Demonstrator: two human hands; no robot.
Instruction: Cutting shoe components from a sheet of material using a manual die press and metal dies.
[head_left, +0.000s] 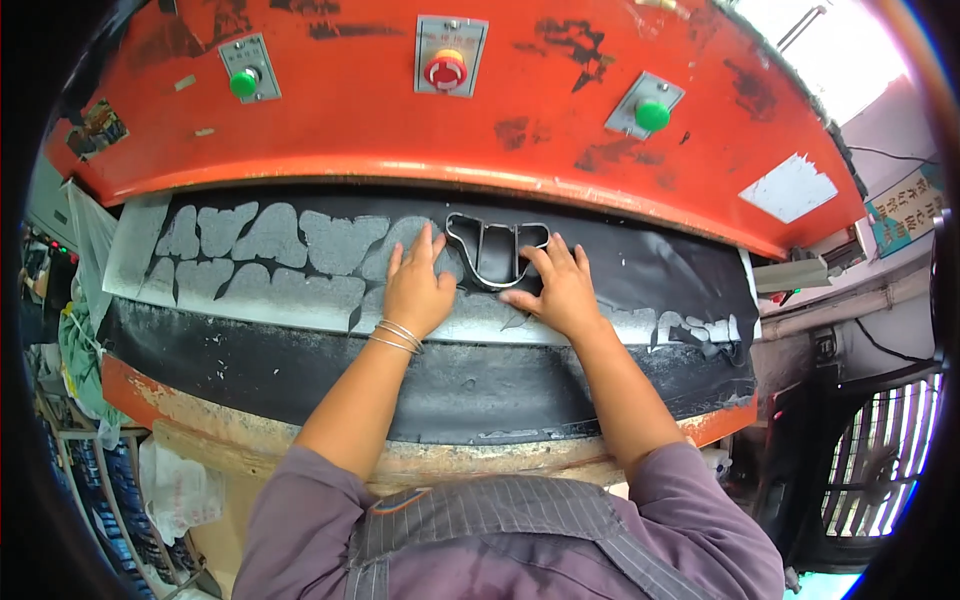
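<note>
Cutting die (480, 250) positioning, apparently.
Right hand (566, 292): grip parted, touching die; left hand (415, 295): grip spread, left of die. Next likely requires alignment.

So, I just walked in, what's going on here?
Someone is working with bare hands at an orange machine. Their right hand is at the right edge of a hollow metal frame, which sits on a black sheet. The left hand is spread just left of the frame, beside grey patches where shaped pieces of the black layer are missing. More black sheet lies toward the right.
</note>
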